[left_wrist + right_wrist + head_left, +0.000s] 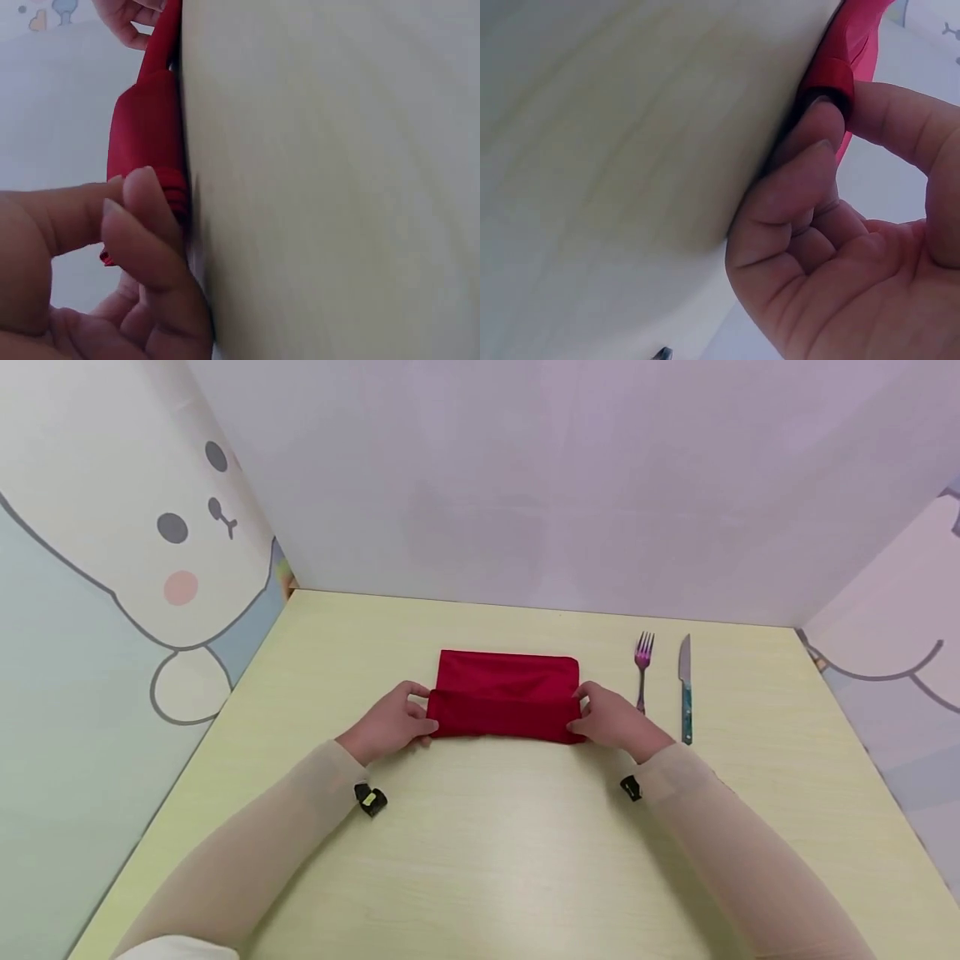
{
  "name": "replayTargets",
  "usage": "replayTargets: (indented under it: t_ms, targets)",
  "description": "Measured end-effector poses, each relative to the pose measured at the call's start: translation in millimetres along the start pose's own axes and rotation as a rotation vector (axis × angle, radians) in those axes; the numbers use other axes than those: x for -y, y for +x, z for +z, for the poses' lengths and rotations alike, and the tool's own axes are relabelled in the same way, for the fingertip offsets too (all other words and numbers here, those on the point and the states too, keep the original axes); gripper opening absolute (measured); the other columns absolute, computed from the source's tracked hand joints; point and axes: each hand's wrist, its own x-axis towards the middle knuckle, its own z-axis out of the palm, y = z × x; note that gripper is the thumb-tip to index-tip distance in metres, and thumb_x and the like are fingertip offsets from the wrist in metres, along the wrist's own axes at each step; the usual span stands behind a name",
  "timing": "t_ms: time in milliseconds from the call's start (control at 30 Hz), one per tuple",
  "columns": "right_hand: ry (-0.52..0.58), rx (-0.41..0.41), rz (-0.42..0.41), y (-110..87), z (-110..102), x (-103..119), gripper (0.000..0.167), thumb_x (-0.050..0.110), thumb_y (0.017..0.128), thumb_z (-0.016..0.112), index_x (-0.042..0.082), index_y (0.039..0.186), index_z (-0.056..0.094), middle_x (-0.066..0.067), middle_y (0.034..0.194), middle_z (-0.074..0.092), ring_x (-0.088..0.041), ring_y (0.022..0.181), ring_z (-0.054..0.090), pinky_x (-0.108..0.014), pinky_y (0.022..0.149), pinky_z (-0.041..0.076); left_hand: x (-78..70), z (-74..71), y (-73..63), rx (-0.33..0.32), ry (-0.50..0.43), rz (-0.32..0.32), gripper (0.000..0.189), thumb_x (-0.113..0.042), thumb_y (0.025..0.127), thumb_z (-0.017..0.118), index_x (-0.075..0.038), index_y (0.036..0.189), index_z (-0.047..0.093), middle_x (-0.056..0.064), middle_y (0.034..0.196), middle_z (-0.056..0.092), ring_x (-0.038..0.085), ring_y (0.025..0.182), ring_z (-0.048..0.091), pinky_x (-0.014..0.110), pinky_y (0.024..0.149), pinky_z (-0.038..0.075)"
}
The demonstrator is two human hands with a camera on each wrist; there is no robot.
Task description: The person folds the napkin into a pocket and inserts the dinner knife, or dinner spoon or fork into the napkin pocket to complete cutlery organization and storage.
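Observation:
A red cloth napkin lies folded on the table, its near part doubled over into a thicker band. My left hand pinches the left end of that band between thumb and fingers. At the opposite end, my right hand grips the band's right corner the same way. Stacked cloth layers show at the fingertips in the left wrist view. In the right wrist view, the rolled edge of the napkin sits between thumb and index finger, low over the tabletop.
Right of the napkin lie a fork and a knife with a teal handle, side by side. The pale wooden table meets a whitish wall at the back. Cartoon-printed panels stand on both sides.

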Motion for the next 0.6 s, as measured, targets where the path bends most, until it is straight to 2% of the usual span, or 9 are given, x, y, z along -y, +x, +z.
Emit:
replayTargets:
  t_ms: [200, 300, 400, 467, 533, 600]
  targets:
    - [-0.019, -0.014, -0.004, -2.0, 2.3, -0.2, 0.054, 0.018, 0.098, 0.070, -0.001, 0.140, 0.042, -0.016, 0.104, 0.063, -0.028, 0.086, 0.061, -0.040, 0.077, 0.053, -6.0, 3.0, 2.5, -0.014, 0.114, -0.033, 0.050, -0.016, 0.099, 0.069, -0.004, 0.137, 0.040, 0.012, 0.094, 0.070, 0.023, 0.074, 0.070, 0.033, 0.074, 0.055]
    - [-0.120, -0.095, -0.036, -8.7, 7.1, 5.9, 0.057, 0.019, 0.098, 0.070, -0.003, 0.141, 0.040, -0.020, 0.111, 0.063, -0.033, 0.094, 0.061, -0.046, 0.083, 0.055, -9.6, 4.9, 3.8, -0.007, 0.160, -0.032, 0.050, -0.016, 0.099, 0.068, -0.003, 0.138, 0.040, 0.011, 0.091, 0.070, 0.023, 0.073, 0.070, 0.034, 0.074, 0.056]
    - [-0.282, -0.208, -0.160, -19.6, 18.3, 21.3, 0.060, 0.024, 0.098, 0.071, -0.006, 0.142, 0.044, -0.024, 0.125, 0.059, -0.039, 0.111, 0.058, -0.054, 0.095, 0.051, -13.7, 6.0, 4.8, -0.018, 0.220, -0.021, 0.051, -0.017, 0.098, 0.069, -0.004, 0.138, 0.040, 0.010, 0.092, 0.069, 0.024, 0.076, 0.067, 0.035, 0.077, 0.053]
    - [-0.391, -0.241, -0.279, -27.5, 29.6, 36.8, 0.066, 0.031, 0.097, 0.073, -0.006, 0.145, 0.046, -0.025, 0.140, 0.052, -0.044, 0.129, 0.050, -0.059, 0.106, 0.044, -16.9, 6.1, 5.0, -0.030, 0.254, -0.013, 0.052, -0.018, 0.097, 0.070, -0.005, 0.138, 0.041, 0.009, 0.096, 0.068, 0.025, 0.080, 0.065, 0.037, 0.080, 0.051]
    - [-0.485, -0.198, -0.392, -33.4, 43.7, 52.8, 0.075, 0.040, 0.097, 0.072, -0.002, 0.152, 0.044, -0.024, 0.155, 0.042, -0.044, 0.143, 0.037, -0.060, 0.115, 0.034, -20.3, 6.2, 5.6, -0.042, 0.276, -0.003, 0.052, -0.018, 0.097, 0.072, -0.005, 0.138, 0.043, 0.009, 0.101, 0.067, 0.026, 0.086, 0.063, 0.039, 0.083, 0.049]
    - [-0.545, -0.119, -0.458, -37.9, 58.6, 68.5, 0.085, 0.050, 0.096, 0.070, 0.003, 0.159, 0.037, -0.018, 0.165, 0.029, -0.040, 0.153, 0.023, -0.057, 0.121, 0.024, -22.7, 6.4, 7.2, -0.043, 0.289, 0.002, 0.052, -0.018, 0.096, 0.073, -0.005, 0.138, 0.044, 0.009, 0.105, 0.066, 0.026, 0.090, 0.062, 0.040, 0.086, 0.049]
